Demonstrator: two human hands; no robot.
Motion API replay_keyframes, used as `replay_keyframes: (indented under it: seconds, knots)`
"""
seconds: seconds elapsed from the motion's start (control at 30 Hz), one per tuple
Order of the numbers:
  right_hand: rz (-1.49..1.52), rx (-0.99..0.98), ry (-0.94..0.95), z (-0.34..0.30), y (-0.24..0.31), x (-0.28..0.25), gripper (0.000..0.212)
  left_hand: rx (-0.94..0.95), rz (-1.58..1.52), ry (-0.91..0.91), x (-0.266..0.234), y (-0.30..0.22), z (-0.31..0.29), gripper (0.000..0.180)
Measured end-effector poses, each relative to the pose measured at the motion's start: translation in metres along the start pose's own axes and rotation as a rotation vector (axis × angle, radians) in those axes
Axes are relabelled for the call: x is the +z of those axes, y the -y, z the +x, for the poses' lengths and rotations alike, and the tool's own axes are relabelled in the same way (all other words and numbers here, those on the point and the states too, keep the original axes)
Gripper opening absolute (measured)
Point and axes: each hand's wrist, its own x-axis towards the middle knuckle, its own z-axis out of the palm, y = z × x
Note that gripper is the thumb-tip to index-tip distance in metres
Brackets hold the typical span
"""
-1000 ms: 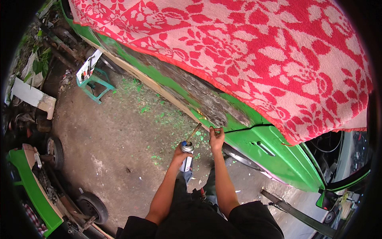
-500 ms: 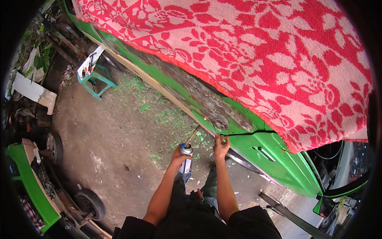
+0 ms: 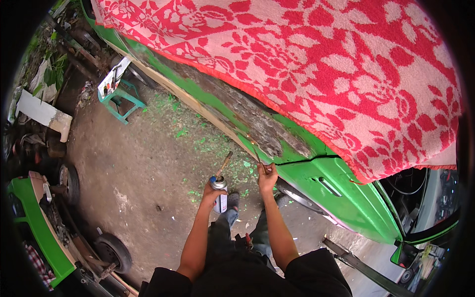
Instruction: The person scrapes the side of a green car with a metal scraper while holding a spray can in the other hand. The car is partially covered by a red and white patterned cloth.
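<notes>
Two hands, well apart, both occupied. Left hand [image 3: 210, 196] wrapped around a white can [image 3: 220, 202] with a silver top, held upright above the floor [image 3: 148, 168]; a blue knob [image 3: 213, 178] and a brown metal tube [image 3: 225, 165] at its head, the tube slanting up toward the car. Right hand [image 3: 267, 180] pinching a thin tool [image 3: 259, 157] between thumb and fingers, just beside the lower edge of a green car [image 3: 341, 195]. Tool points up and left at the car's side; small orange-yellow spot near its tip. Whether tip touches metal: cannot tell.

Car's side carries a long, rough grey-brown patch [image 3: 267, 132] within the green paint. Red and pink flowered blanket [image 3: 307, 74] draped above it. Green flakes [image 3: 181, 133] scattered on the floor below. Farther left, a green stool [image 3: 129, 105] bearing a white board [image 3: 110, 80] with hand tools on it. Lower left, a loose-looking wheel [image 3: 113, 253] near another green car body [image 3: 42, 237].
</notes>
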Motion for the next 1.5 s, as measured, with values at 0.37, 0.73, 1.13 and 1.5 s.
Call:
replay_keyframes:
  seconds: [0.37,0.73,1.13,1.5]
  knots:
    - [-0.369,-0.135,-0.067,0.007,0.009,0.008,0.032,0.011,-0.013,-0.052,-0.017,0.008,-0.012,0.058]
    - [-0.244,-0.071,-0.087,0.031,-0.015,0.022,0.031,0.011,0.049,-0.035,-0.008,0.001,-0.016,0.058]
    - [-0.066,0.093,-0.051,0.026,-0.015,0.053,0.030,-0.036,0.072,-0.097,-0.035,0.011,-0.022,0.054]
    - [-0.053,-0.001,-0.166,0.029,-0.035,0.052,0.031,-0.076,0.076,-0.115,-0.031,0.009,-0.024,0.053]
